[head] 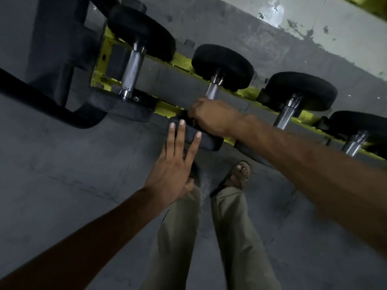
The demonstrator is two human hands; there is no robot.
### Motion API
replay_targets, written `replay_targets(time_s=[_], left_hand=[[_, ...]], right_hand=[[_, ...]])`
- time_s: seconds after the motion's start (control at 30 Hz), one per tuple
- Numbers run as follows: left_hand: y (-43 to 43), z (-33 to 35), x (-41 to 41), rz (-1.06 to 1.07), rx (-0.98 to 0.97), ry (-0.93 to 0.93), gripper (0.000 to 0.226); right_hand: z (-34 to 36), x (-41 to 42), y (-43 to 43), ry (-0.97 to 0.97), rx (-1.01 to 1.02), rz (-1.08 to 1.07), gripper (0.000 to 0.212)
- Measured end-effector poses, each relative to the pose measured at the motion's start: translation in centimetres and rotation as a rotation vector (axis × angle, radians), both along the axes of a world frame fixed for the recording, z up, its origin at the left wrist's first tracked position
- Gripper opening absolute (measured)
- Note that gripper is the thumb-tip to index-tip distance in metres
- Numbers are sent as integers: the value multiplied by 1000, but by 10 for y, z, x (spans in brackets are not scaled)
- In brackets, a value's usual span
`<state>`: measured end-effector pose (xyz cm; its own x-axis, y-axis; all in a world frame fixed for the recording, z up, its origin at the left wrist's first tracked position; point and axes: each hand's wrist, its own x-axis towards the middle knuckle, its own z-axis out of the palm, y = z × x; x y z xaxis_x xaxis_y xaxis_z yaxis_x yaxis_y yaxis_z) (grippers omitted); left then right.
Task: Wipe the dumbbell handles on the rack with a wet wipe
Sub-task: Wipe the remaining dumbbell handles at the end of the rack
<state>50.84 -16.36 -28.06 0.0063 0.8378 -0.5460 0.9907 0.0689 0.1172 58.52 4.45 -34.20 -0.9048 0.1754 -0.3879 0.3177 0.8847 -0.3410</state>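
- Head view, centre of the frame: the knurled steel handle of the second dumbbell point(213, 92) lies across the yellow-painted metal rack point(182, 60). The chief risk, as I judge it, is this dumbbell rolling or sliding off the near rail toward the sandalled foot point(238, 174) directly below it in the picture. A hard sideways rub could cause that.
- A second risk: no wet wipe can be seen anywhere. It is either hidden inside the fist or absent, and with bare skin on the steel the handle would not get wiped.
- A third: rubbing only where the fist sits would miss the upper stretch of bare steel next to the far black rubber head point(223, 65).
- The right hand point(211, 118) is wrapped round the lower end of that handle, fingers curled about it. The handle runs up out of the top of the fist, so the exposed part lies just above the knuckles.
- The left hand point(173, 164) is flat, with fingers straight and spread and grasping nothing. Its fingertips lie on the near black rubber head point(206, 141) of the same dumbbell, just below and left of the fist, probably to brace it.
- Further out, no hand touches the leftmost dumbbell's steel handle point(132, 72) at upper left, the third dumbbell's steel handle point(287, 114) at right, or the fourth dumbbell's steel handle point(354, 145) at far right.
- Grey concrete floor point(62, 164) fills the lower left.
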Motion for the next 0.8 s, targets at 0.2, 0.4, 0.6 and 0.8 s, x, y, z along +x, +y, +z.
replay_targets(time_s=[0.2, 0.4, 0.6, 0.8], left_hand=[[0, 4, 3, 30, -17, 12, 137], [2, 5, 9, 59, -19, 15, 136], [3, 4, 10, 53, -32, 61, 139], [3, 2, 14, 75, -1, 98, 139]], right_hand=[[23, -14, 21, -121, 166, -75, 23], [30, -48, 13, -426, 13, 82, 20], [30, -54, 0, -486, -104, 70, 11], [15, 8, -6, 137, 34, -5, 24]])
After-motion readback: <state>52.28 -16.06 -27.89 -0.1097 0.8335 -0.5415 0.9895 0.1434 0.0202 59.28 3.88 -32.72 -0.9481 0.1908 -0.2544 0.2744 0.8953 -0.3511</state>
